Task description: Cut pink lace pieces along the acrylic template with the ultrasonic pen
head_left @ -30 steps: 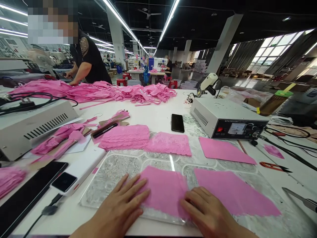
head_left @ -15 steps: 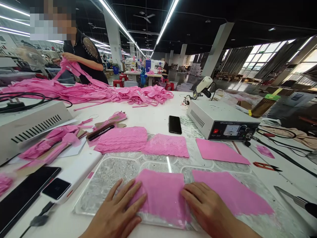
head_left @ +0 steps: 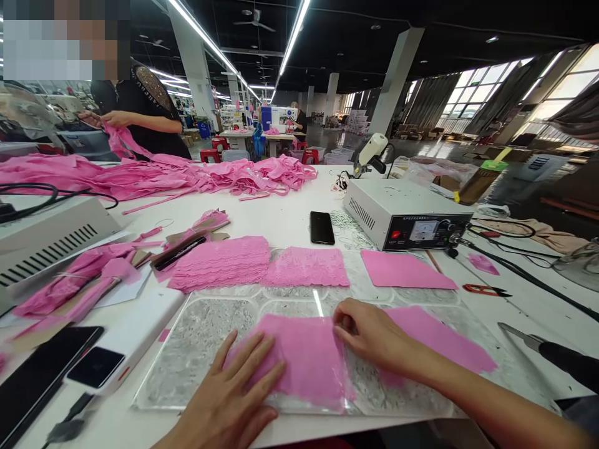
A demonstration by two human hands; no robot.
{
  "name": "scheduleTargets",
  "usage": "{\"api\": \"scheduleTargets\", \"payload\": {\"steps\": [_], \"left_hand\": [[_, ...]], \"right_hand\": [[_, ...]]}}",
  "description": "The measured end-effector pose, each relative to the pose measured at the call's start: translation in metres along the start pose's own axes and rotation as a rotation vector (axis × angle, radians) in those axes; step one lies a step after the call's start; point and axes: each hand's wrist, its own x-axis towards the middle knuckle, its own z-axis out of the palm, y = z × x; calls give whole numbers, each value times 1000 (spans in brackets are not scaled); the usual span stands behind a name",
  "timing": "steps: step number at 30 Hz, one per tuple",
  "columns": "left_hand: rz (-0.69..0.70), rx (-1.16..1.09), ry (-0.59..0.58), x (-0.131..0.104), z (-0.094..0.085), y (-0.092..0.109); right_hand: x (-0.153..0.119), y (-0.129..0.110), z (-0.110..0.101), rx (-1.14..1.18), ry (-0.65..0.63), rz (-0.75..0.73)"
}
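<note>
My left hand (head_left: 234,383) lies flat with fingers spread on the left part of a pink fabric piece (head_left: 311,358). My right hand (head_left: 372,330) is curled at that piece's upper right corner, thumb and fingers pinched on its edge. Under the piece is a clear, glossy plastic mat (head_left: 206,324) with rounded panels. A second pink fabric piece (head_left: 440,337) is partly covered by my right forearm. Behind the hands lie a stack of pink lace pieces (head_left: 222,262), a pink lace piece (head_left: 306,267) and a smooth pink piece (head_left: 407,269).
Right of the mat are red-handled thread snips (head_left: 484,290) and a black-handled blade tool (head_left: 538,343). A metal control box (head_left: 407,212) and a phone (head_left: 322,227) stand behind. At left are a power bank (head_left: 126,343) and a dark tablet (head_left: 51,374). A co-worker (head_left: 140,112) handles pink strips (head_left: 154,174).
My right hand has moved up along the fabric's right edge to its upper corner and curled into a pinch. My left hand stays on the left part. The view has shifted slightly.
</note>
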Motion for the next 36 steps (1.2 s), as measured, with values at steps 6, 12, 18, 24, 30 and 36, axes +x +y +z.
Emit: {"api": "scheduleTargets", "payload": {"steps": [6, 12, 18, 24, 30, 36], "left_hand": [[2, 11, 12, -4, 2, -2], [17, 18, 20, -5, 1, -2], [37, 20, 12, -6, -1, -2], [49, 21, 0, -6, -3, -2], [70, 8, -5, -4, -4, -2], [77, 3, -16, -3, -6, -3]], "right_hand": [[6, 2, -1, 28, -95, 1], [8, 4, -2, -48, -95, -32], [7, 6, 3, -142, -92, -78], [9, 6, -2, -156, -84, -54], [19, 7, -2, -160, -76, -51], [14, 7, 1, -152, -30, -74]]}}
